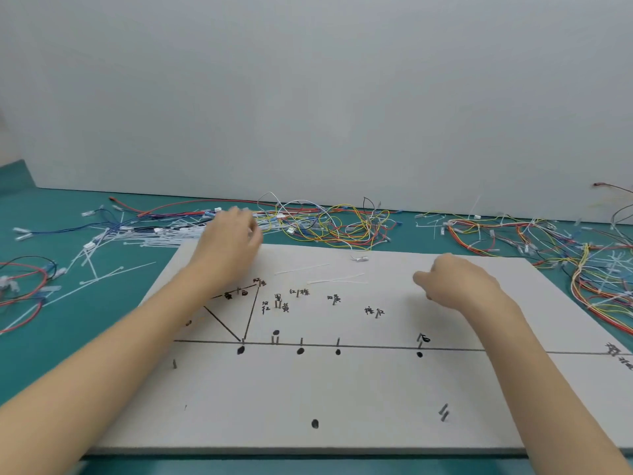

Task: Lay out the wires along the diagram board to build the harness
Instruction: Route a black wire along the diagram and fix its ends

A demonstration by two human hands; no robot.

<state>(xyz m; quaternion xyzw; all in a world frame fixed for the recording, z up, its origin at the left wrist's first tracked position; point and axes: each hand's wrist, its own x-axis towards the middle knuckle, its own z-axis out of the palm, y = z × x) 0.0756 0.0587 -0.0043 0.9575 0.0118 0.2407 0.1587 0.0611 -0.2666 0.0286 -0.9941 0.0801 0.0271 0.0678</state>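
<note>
White diagram board (342, 389) under two hands, wires (329, 224) beyond

Your widest open stretch is the near half of the diagram board (308, 399), below the long drawn line. Above that line, short upright pins (276, 305) stand among the written labels and would catch a low sweep. Two loose cable ties (337, 279) lie near the far edge. Beyond it, the tangled wires (329, 224) crowd the table (51, 351); the blurred left hand (233, 245) seems to overlap them.
</note>
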